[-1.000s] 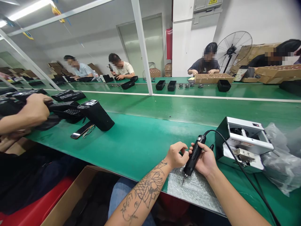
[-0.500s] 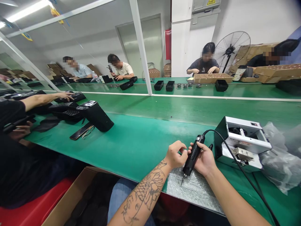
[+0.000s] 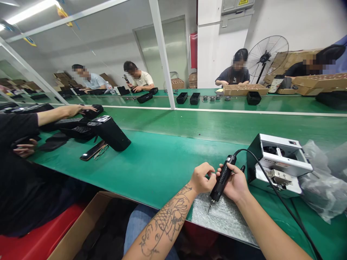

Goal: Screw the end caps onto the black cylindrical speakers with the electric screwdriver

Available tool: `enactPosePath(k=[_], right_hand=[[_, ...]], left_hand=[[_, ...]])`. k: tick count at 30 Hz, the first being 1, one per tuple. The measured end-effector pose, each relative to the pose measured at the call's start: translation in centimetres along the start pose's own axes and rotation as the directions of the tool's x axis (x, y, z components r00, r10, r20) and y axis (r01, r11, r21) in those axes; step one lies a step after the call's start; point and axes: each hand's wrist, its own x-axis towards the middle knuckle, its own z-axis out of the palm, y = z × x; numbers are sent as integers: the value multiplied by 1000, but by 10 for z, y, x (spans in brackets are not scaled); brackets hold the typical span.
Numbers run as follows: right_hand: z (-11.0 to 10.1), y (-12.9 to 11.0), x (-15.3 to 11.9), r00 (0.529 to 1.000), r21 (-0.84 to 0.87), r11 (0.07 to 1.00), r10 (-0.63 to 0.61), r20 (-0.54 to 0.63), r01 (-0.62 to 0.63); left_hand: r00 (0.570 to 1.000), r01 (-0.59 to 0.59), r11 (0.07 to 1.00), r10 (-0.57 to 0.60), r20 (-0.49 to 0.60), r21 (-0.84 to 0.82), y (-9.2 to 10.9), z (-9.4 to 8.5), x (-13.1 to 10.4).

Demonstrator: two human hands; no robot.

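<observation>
My right hand (image 3: 236, 184) is wrapped around a black electric screwdriver (image 3: 223, 180), its thin bit slanting down towards the table edge. From its upper end a black cord curves off to the right. Close against the screwdriver's left side is my left hand (image 3: 203, 177), fingers curled in and thumb near the fingertips; what they hold, if anything, is hidden. Below both hands lies a sheet of clear bubble wrap (image 3: 217, 216) at the table's front edge. Just right of my right hand stands a white and black screw feeder (image 3: 283, 162).
Clear plastic bags (image 3: 322, 187) lie beyond the feeder. To the left, a black speaker-like case (image 3: 112, 133) leans near a phone (image 3: 93, 150) and glasses. A co-worker's arm (image 3: 62, 113) reaches over black housings. A conveyor belt (image 3: 217, 124) runs behind, with other people across it.
The co-worker's arm at left has moved right, with a black housing under its hand. Small black cases on the far belt have shifted slightly left. My hands and the screwdriver stay nearly still.
</observation>
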Motion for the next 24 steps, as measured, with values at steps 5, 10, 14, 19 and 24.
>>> enactPosePath(k=[5, 10, 14, 19, 24], right_hand=[[-2, 0, 1, 1000, 0, 1000, -4, 2, 4], [-3, 0, 2, 1000, 5, 1000, -7, 4, 7], [-2, 0, 2, 1000, 3, 1000, -8, 5, 8], [-1, 1, 1, 1000, 1, 1000, -15, 7, 15], [0, 1, 0, 1000, 1, 1000, -11, 3, 11]], left_hand=[[1000, 21, 1000, -21, 14, 5, 1, -1, 0], [998, 41, 999, -41, 40, 0, 1, -1, 1], [998, 49, 999, -49, 48, -11, 3, 1, 0], [997, 27, 999, -24, 72, -39, 5, 6, 0], [1000, 25, 1000, -25, 3, -5, 1, 4, 0]])
